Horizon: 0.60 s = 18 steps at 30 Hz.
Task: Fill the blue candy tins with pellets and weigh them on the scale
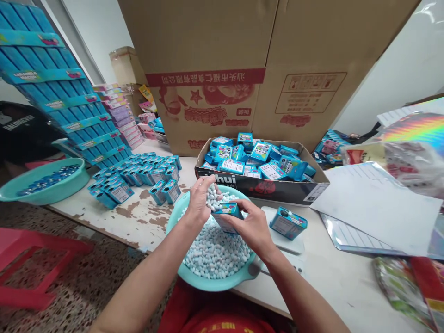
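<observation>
A handful of small white candies (212, 198) lies in my left hand (201, 196), its fingers curled around them. Right beside it, my right hand (252, 222) grips a small blue candy box (227, 215) between thumb and fingers. Both hands are over a turquoise basin (211, 283) filled with the same white candies (217, 252). Close to my right hand, another blue box (288, 223) rests on a white kitchen scale (294, 245), with a dark round opening and a white candy on its top.
Behind the basin, a cardboard tray (249, 187) holds many blue boxes. More blue boxes (138, 171) stand in rows at left, near a second turquoise basin (65, 194) of small blue pieces. Stacked displays (69, 88) rise at far left. Papers (381, 199) lie at right.
</observation>
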Each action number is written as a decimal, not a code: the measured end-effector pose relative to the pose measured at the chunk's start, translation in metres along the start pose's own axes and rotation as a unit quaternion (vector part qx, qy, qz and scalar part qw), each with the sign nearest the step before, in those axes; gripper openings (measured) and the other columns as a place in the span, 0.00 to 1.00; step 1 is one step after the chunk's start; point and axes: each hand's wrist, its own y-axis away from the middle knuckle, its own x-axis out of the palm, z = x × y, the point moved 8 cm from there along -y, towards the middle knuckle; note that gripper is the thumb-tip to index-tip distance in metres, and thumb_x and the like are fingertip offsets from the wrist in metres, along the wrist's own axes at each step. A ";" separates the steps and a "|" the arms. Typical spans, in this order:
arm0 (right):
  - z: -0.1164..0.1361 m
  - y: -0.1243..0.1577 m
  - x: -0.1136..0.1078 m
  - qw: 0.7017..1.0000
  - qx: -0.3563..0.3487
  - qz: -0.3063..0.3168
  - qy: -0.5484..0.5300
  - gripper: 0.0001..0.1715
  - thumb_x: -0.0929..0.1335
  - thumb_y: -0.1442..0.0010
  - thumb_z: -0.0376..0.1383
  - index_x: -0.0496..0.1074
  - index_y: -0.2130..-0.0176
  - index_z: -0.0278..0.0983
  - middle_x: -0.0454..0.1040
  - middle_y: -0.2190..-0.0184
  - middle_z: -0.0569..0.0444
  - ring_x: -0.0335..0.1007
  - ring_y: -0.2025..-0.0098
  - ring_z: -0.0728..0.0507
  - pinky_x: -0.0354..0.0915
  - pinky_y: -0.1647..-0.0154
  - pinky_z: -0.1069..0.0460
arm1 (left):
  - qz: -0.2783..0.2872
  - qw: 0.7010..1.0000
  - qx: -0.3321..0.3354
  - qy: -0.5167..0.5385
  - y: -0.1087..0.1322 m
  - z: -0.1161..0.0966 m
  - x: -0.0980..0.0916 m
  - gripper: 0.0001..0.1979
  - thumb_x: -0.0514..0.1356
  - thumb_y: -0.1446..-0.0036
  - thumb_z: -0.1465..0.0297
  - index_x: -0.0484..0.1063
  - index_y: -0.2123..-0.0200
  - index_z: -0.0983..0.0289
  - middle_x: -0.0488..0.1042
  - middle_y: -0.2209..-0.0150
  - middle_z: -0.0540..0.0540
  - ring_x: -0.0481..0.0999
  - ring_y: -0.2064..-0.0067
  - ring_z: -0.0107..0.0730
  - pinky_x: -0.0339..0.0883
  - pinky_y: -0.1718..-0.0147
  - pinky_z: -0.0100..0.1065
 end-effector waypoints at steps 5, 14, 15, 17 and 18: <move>0.004 -0.001 0.007 0.999 -0.033 0.017 -0.004 0.18 0.75 0.54 0.44 0.75 0.63 0.38 0.76 0.65 0.53 0.70 0.63 0.41 0.65 0.60 0.48 | -0.003 1.000 0.012 -0.010 0.000 0.000 -0.003 0.17 0.68 0.62 0.61 0.64 0.76 0.63 0.66 0.81 0.45 0.67 0.81 0.23 0.65 0.80 0.27; 0.000 -0.002 0.006 1.000 -0.008 0.014 -0.027 0.20 0.75 0.55 0.45 0.76 0.63 0.38 0.76 0.66 0.53 0.70 0.64 0.41 0.65 0.61 0.48 | 0.019 0.998 0.045 -0.037 0.001 -0.003 -0.001 0.14 0.66 0.57 0.63 0.65 0.75 0.64 0.65 0.80 0.44 0.64 0.82 0.21 0.61 0.82 0.26; -0.001 -0.002 0.007 0.999 -0.006 0.017 -0.033 0.19 0.75 0.55 0.44 0.76 0.64 0.38 0.76 0.67 0.53 0.70 0.64 0.42 0.65 0.60 0.48 | 0.022 0.998 0.046 -0.032 0.002 -0.003 -0.001 0.14 0.67 0.58 0.63 0.65 0.75 0.64 0.65 0.80 0.44 0.64 0.81 0.21 0.61 0.82 0.26; -0.002 -0.001 0.008 0.999 0.002 0.017 -0.042 0.19 0.75 0.55 0.44 0.76 0.64 0.38 0.76 0.67 0.54 0.70 0.65 0.42 0.65 0.60 0.48 | 0.024 0.998 0.050 -0.032 0.002 -0.003 -0.001 0.14 0.67 0.58 0.64 0.65 0.75 0.64 0.65 0.81 0.44 0.64 0.81 0.21 0.61 0.81 0.26; -0.002 0.000 0.009 0.999 0.004 0.016 -0.044 0.18 0.75 0.55 0.43 0.76 0.64 0.38 0.76 0.67 0.54 0.70 0.65 0.42 0.64 0.60 0.49 | 0.026 0.998 0.053 -0.036 0.002 -0.004 -0.001 0.13 0.66 0.57 0.64 0.65 0.75 0.64 0.65 0.81 0.44 0.64 0.81 0.22 0.61 0.81 0.26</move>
